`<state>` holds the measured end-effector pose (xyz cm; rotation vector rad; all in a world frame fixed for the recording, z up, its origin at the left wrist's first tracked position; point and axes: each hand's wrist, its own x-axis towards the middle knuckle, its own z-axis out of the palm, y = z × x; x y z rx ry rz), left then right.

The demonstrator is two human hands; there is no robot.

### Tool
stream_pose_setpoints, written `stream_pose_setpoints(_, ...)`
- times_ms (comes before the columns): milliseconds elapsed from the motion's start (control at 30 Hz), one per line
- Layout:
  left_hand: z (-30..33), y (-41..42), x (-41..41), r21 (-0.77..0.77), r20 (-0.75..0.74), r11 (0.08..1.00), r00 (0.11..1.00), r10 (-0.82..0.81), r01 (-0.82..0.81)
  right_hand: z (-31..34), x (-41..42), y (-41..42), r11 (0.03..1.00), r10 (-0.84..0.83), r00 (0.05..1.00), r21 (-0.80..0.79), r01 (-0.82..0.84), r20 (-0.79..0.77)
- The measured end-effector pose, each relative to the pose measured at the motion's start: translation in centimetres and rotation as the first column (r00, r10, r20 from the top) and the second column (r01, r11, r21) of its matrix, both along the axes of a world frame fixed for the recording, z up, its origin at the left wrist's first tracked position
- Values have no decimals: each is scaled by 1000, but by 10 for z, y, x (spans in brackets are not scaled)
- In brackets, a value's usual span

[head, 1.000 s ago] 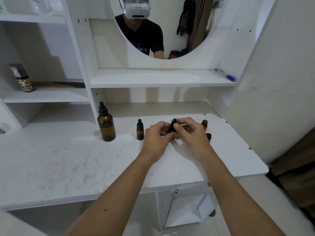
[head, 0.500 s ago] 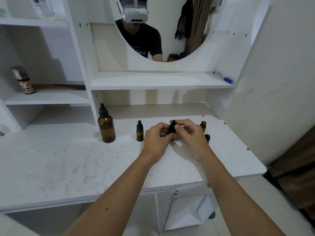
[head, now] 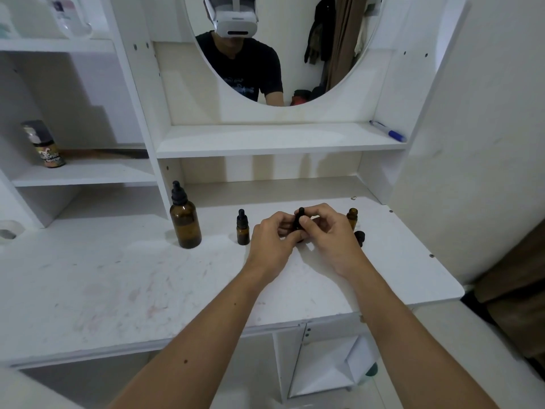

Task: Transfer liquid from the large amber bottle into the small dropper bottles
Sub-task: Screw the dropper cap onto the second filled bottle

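Observation:
The large amber bottle [head: 185, 222] with a black dropper cap stands upright at the back left of the white tabletop [head: 118, 278]. To its right stands a small capped dropper bottle [head: 242, 229]. Both hands meet around a second small dropper bottle [head: 300, 217]: my left hand [head: 272, 237] wraps its body, which is mostly hidden, and my right hand [head: 331, 233] pinches its black cap. Behind my right hand, an uncapped small amber bottle [head: 351, 217] stands with a loose black cap [head: 360, 236] lying in front of it.
A dark can [head: 44, 144] stands on the left shelf. A blue pen [head: 387, 131] lies on the shelf under the oval mirror [head: 295, 69]. The tabletop's right edge runs close to a white wall [head: 486, 143]. An open cabinet sits below the table.
Both hands have stayed on the small dropper bottle, with only slight finger shifts at the cap. The view has tilted slightly.

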<state>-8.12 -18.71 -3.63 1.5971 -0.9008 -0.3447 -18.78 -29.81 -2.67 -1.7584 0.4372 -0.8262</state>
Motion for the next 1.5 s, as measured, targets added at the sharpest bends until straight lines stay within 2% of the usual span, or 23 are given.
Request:
stream_pose_setpoints(100,0,-1,0,3,8,1000,1000,2,-2,-2,1,1,997,-38,999,61,38,-2)
stream_pose_setpoints(433,-1,-1,1,-2,-7,1000,1000,-3,3,0,1,-1,1000,-6,1000,17,5,10)
stream_pose_setpoints(800,0,-1,-1,7,0,1000,1000,31,-31,-5,1,-2,995,-55,998,80,56,-13)
stream_pose_setpoints(933,0,0,-1,7,30,1000,999,24,-24,-5,-1,-2,998,-30,999,57,31,-16)
stream_pose_setpoints(1167,3,9,-5,60,47,998,999,-1,-2,-1,-5,6,993,-112,994,30,112,4)
stream_pose_setpoints(1367,10,65,-16,186,70,982,997,-23,9,11,-14,16,956,-275,961,-101,276,29)
stream_pose_setpoints(1500,10,137,-3,168,11,985,999,-48,46,26,-8,36,934,-311,944,-151,325,106)
